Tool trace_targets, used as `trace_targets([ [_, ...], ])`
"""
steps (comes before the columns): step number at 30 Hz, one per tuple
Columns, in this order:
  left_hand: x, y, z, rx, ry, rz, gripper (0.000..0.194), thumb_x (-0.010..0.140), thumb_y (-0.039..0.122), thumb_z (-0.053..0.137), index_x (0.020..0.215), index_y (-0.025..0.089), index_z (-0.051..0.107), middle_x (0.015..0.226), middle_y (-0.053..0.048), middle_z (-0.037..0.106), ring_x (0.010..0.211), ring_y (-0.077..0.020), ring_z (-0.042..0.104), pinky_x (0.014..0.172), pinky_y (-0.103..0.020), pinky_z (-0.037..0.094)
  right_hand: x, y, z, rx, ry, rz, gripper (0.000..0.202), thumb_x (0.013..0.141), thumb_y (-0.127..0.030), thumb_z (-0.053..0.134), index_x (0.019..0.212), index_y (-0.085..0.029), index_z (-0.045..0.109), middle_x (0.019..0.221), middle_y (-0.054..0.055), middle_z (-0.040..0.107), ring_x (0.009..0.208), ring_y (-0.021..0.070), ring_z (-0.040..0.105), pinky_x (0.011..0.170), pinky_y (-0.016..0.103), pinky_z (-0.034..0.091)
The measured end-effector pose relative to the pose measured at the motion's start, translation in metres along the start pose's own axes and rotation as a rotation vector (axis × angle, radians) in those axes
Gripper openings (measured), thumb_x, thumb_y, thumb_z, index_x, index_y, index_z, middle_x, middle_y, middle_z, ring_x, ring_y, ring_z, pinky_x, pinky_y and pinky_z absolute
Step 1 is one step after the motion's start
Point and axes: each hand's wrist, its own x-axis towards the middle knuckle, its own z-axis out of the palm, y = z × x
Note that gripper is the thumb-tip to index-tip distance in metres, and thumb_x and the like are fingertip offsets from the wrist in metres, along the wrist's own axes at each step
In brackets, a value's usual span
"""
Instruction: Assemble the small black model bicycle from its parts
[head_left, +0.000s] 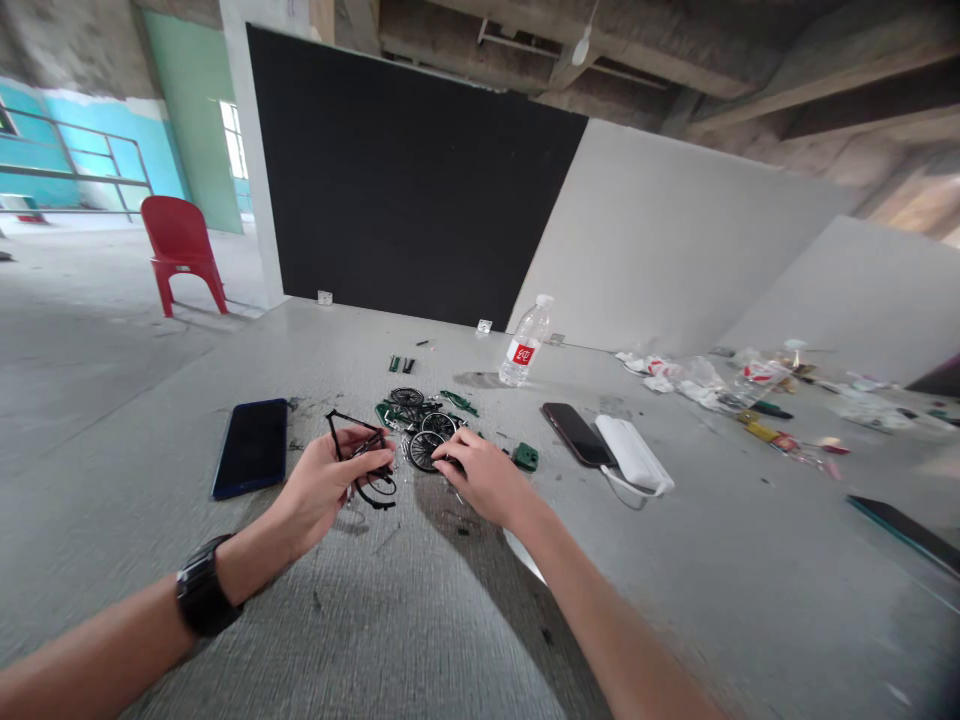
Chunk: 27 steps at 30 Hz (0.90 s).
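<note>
My left hand (334, 475) is closed around a thin black model bicycle frame (339, 432), its curved black end showing below the fingers. At the edge of a small spoked wheel (421, 450), the curled fingers of my right hand (484, 478) are pinched together. Whether the wheel or some smaller part lies between those fingertips I cannot make out. Just beyond both hands, more model parts lie in a loose pile, including another wheel (407, 397) and green pieces (459, 402). To the right of my right hand sits a small green block-like part (525, 457).
A dark phone (251, 448) lies at left, another phone (576, 433) and a white power bank (634, 460) with a cable at right. A plastic water bottle (526, 342) stands behind the pile. Litter (705, 385) is strewn far right; a red chair (180, 245) stands back left.
</note>
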Motion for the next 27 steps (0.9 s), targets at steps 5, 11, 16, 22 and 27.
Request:
trace_targets([
  [5, -0.001, 0.001, 0.001, 0.008, -0.004, 0.004, 0.032, 0.063, 0.021, 0.086, 0.090, 0.014, 0.070, 0.090, -0.004, 0.073, 0.079, -0.0133, 0.066, 0.070, -0.021, 0.051, 0.001, -0.011, -0.004, 0.181, 0.095, -0.027, 0.023, 0.098, -0.038, 0.052, 0.100, -0.023, 0.068, 0.097, 0.004, 0.062, 0.087, 0.0174, 0.060, 0.078, 0.031, 0.044],
  [11, 0.000, -0.003, 0.000, 0.044, -0.042, 0.057, 0.030, 0.066, 0.023, 0.084, 0.090, 0.015, 0.069, 0.090, -0.004, 0.074, 0.085, -0.0165, 0.067, 0.077, -0.026, 0.051, 0.001, -0.053, 0.007, 0.565, 0.151, -0.001, 0.031, 0.085, -0.050, 0.068, 0.094, -0.020, 0.065, 0.082, 0.001, 0.059, 0.073, 0.0142, 0.052, 0.064, 0.025, 0.042],
  [16, 0.000, -0.006, -0.001, 0.086, -0.112, 0.092, 0.027, 0.070, 0.024, 0.082, 0.092, 0.016, 0.068, 0.090, -0.004, 0.073, 0.087, -0.0179, 0.067, 0.079, -0.028, 0.050, 0.002, -0.065, 0.020, 0.590, 0.174, 0.043, 0.020, 0.084, -0.038, 0.070, 0.089, -0.019, 0.066, 0.076, -0.001, 0.053, 0.070, 0.0132, 0.048, 0.060, 0.024, 0.038],
  [22, 0.001, -0.006, 0.000, 0.078, -0.109, 0.099, 0.027, 0.073, 0.027, 0.080, 0.095, 0.015, 0.070, 0.092, -0.005, 0.073, 0.086, -0.0169, 0.065, 0.078, -0.026, 0.050, 0.002, -0.063, 0.018, 0.626, 0.175, 0.077, 0.017, 0.083, -0.034, 0.070, 0.087, -0.019, 0.066, 0.071, -0.002, 0.050, 0.066, 0.0125, 0.045, 0.059, 0.024, 0.037],
  [27, -0.001, -0.004, 0.002, 0.028, -0.108, 0.083, 0.023, 0.075, 0.026, 0.078, 0.094, 0.016, 0.071, 0.094, -0.006, 0.072, 0.090, -0.0184, 0.066, 0.079, -0.027, 0.052, 0.002, -0.063, 0.016, 0.639, 0.189, 0.104, 0.018, 0.084, -0.037, 0.069, 0.087, -0.019, 0.066, 0.071, -0.002, 0.051, 0.065, 0.0125, 0.045, 0.058, 0.024, 0.038],
])
